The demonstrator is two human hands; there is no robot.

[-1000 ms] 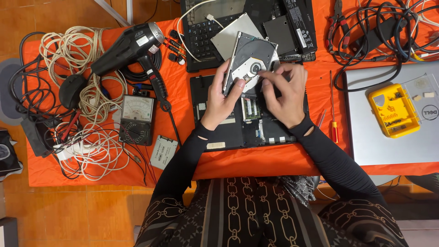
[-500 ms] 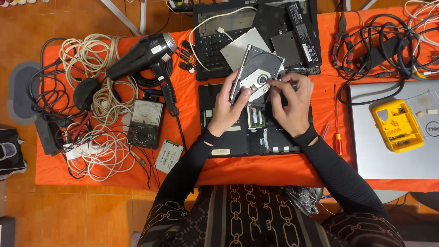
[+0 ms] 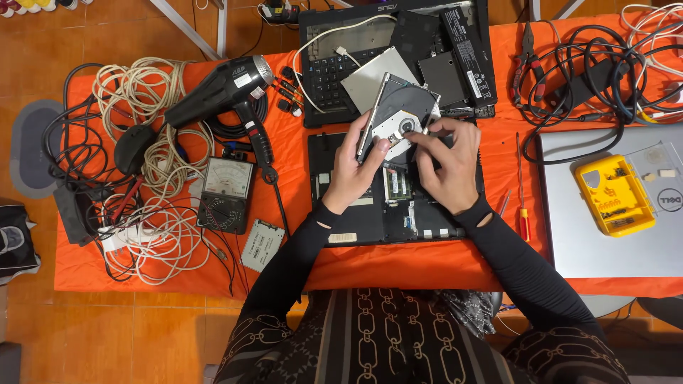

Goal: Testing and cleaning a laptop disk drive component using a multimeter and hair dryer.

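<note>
A person seated at an orange-covered table (image 3: 427, 263) works with both bare hands, seen from above. Far left lies a tangle of white cables (image 3: 153, 235) and a black mouse (image 3: 131, 148). Next comes a black hair dryer (image 3: 220, 89), with an analog multimeter (image 3: 225, 194) below it and a small grey drive (image 3: 262, 244) near the table's front edge. In the centre sits an opened black laptop base (image 3: 370, 213), its boards exposed. Above it the left hand (image 3: 353, 171) is closed on the left edge of a slim silver optical drive (image 3: 398, 114), tilting it upward, thumb pressed on its face. The right hand (image 3: 448, 167) meets the drive's lower right, fingertips pinched together near the round spindle; whether it holds a small part I cannot tell. Working well here likely means steadying the drive by its metal edges and keeping fingers off the lens. Behind are a second laptop with keyboard (image 3: 334, 64); to the right a red screwdriver (image 3: 523, 213), black cables (image 3: 590, 71), and a silver laptop (image 3: 612, 235) bearing a yellow bit case (image 3: 613, 195)
</note>
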